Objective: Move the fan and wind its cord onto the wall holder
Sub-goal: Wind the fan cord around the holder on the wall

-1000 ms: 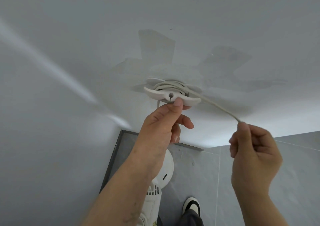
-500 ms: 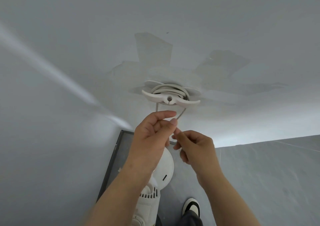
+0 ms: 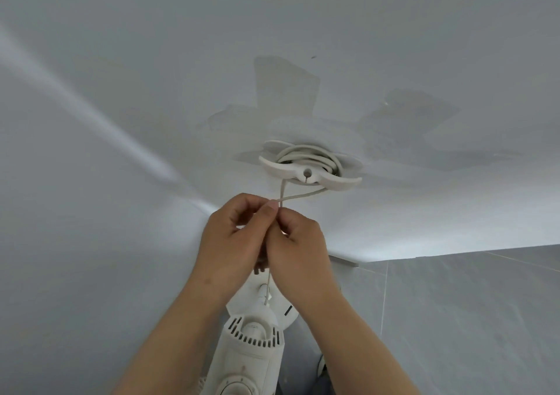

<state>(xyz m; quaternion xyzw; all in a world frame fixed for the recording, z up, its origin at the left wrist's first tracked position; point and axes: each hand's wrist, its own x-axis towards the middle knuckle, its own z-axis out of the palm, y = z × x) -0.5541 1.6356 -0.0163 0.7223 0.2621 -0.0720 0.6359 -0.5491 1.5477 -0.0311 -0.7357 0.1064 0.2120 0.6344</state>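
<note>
A: Head view. Holder (image 3: pixel 309 174) on wall, cord (image 3: pixel 306 156) coiled; tail crosses below. Fan (image 3: pixel 247 352) beneath. Left hand (image 3: pixel 235 240), right hand (image 3: pixel 298 243): each grip pinched closed on the tail.

B: I'd keep tension, pass hand to hand, lay turns flat.

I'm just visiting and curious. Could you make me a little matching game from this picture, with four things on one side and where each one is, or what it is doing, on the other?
Things:
1. wall holder
2. cord
3. fan
4. left hand

Places or states:
A. stands low in the picture, below the hands
B. fixed to the white wall, above the hands
C. pinches a strand beside the right hand
D. coiled in loops around the holder

Pairs: 1-B, 2-D, 3-A, 4-C
</note>
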